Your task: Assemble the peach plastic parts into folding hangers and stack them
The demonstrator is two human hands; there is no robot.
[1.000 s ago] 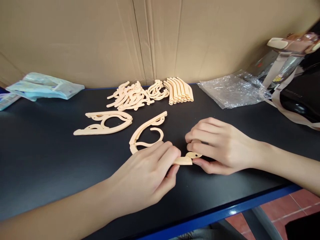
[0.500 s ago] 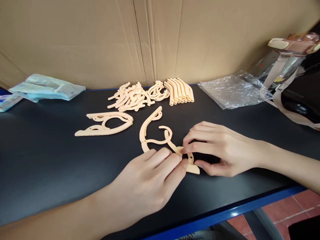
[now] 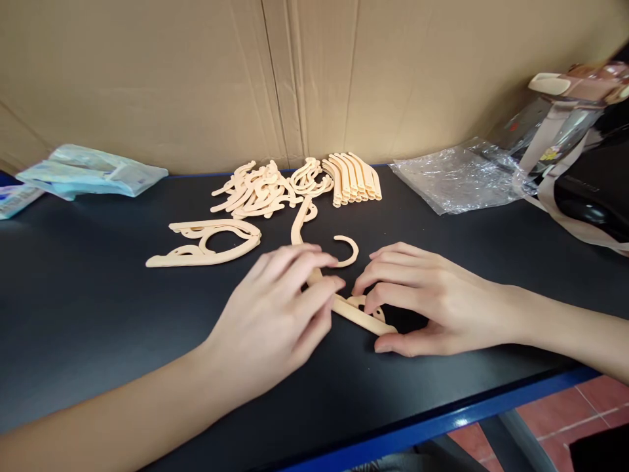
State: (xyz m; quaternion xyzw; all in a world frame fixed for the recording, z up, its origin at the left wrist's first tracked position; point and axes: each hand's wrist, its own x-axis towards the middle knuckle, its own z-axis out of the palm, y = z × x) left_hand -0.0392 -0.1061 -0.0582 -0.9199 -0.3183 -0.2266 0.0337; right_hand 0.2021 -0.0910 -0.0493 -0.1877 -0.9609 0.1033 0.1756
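Note:
A cream plastic folding hanger lies on the dark table in front of me, its curved hook pointing away and to the right. My left hand lies over the middle joint, its fingers gripping there and covering part of the hook's base. At the right arm's end, my right hand holds the piece between thumb and fingers, around the small perforated bracket. One arm of the hanger sticks out past my left fingers towards the back. A folded hanger of the same kind lies to the left.
Along the back are a heap of loose hanger parts, several hooks and a stack of curved arms. Clear plastic wrap and a strapped bottle are at right, a pale blue packet at left. Cardboard stands behind.
The held hanger has turned and shifted slightly away and right; its right arm now lies straighter along the joint. My left hand has moved up and left, my right hand hardly at all.

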